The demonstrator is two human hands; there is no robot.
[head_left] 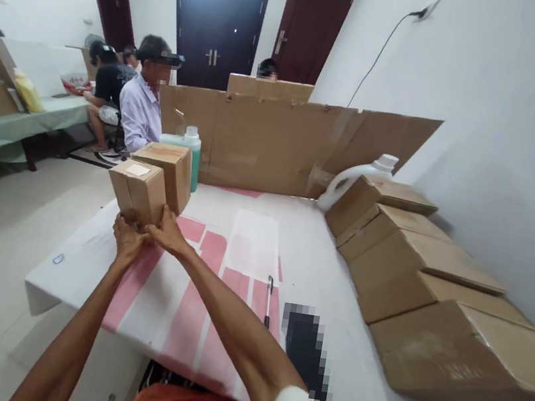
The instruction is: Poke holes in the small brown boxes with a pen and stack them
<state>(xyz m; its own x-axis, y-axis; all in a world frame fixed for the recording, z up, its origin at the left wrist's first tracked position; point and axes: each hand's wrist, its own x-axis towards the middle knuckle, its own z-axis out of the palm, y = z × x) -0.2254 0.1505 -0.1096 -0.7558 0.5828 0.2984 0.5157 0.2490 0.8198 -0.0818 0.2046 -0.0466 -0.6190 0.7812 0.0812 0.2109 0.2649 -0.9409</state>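
Both hands are at the near bottom edge of a small brown cardboard box (135, 193) with a white label on top. My left hand (127, 240) grips its lower left, fingers curled at the front. At the lower right corner, my right hand (167, 232) has its fingers pressed to the side. The fingers under and behind the box are partly hidden. Just behind it stands another cardboard box (181, 177), close against it. A bottle of green liquid (195, 159) is partly hidden behind that box.
A row of cardboard boxes (427, 345) lines the right side, with a white jug (343, 184) behind. A tall cardboard panel (266, 143) stands at the back. A pen (268, 301), a white sheet (254, 242) and a dark blurred object (306, 347) lie on the table. Other people sit beyond.
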